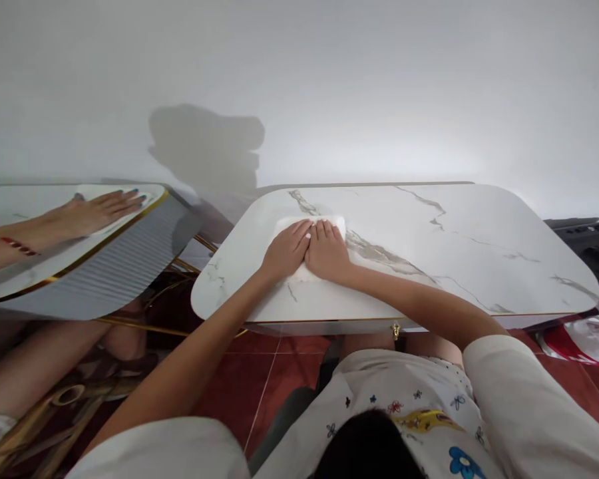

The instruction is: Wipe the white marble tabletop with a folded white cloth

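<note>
left hand (283, 249) is open and laid flat, fingers out straight, palm down on a white cloth (307, 274). right hand (328, 249) sits right against it at its 3 o'clock, same deal: open, flat, pressing and not pinching anything. watching this off the head cam from my end, btw.

the cloth is on the marble-patterned table (479, 233), well out toward 9 o'clock from the middle of the top, with its edges poking out around both hands. a thick grey-brown vein shows from the cloth's 11 and again toward its 4.

how far along? tough call imo. cloth is down flat with both hands on it, so that part's done. as for what's left, the whole stretch of tabletop from the cloth's 1 round to its 5 is uncovered, plus a smaller bit at 9. i can't see any streak or mark to say which parts the cloth has been over, so i won't guess.

over at 9 o'clock another person's hand (107, 209) lies flat on a second table (134, 266). there's something pale under it, might be a cloth, can't be sure. black appliance (596, 249) at 3, partly hidden.
</note>
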A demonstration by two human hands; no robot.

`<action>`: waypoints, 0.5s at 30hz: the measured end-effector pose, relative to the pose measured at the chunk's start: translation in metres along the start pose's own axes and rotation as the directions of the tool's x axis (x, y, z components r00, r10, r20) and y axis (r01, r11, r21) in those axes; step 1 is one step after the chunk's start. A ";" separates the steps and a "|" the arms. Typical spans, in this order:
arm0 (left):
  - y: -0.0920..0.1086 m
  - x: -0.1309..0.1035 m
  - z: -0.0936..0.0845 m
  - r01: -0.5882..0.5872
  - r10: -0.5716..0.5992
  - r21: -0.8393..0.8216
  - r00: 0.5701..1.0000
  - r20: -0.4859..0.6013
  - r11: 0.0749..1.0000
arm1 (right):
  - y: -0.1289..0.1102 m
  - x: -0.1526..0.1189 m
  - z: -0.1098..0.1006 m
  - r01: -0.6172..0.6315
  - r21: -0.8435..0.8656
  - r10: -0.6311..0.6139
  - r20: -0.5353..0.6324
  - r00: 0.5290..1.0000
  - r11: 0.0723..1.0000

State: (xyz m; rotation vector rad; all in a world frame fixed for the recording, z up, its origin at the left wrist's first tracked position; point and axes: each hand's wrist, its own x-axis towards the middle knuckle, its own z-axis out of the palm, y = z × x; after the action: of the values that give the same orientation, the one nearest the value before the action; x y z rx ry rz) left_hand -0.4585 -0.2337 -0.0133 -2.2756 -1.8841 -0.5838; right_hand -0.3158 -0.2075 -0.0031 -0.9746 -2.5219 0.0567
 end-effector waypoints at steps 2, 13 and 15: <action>0.017 -0.020 -0.007 0.043 -0.043 0.007 0.999 -0.003 0.999 | -0.008 -0.021 -0.008 0.028 0.004 -0.028 0.007 1.000 1.000; 0.110 -0.048 -0.007 0.229 -0.231 -0.128 0.973 0.002 0.965 | 0.014 -0.100 -0.044 0.088 0.065 -0.090 0.031 0.995 0.994; 0.115 -0.040 -0.005 0.235 -0.237 -0.148 0.971 0.007 0.961 | 0.022 -0.100 -0.046 0.085 0.050 -0.087 0.049 0.995 0.995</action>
State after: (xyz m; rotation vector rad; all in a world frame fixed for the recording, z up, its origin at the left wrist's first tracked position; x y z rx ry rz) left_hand -0.3541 -0.2968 -0.0075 -2.1390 -2.1943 -0.7900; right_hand -0.2173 -0.2611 -0.0042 -0.8550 -2.5938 0.1166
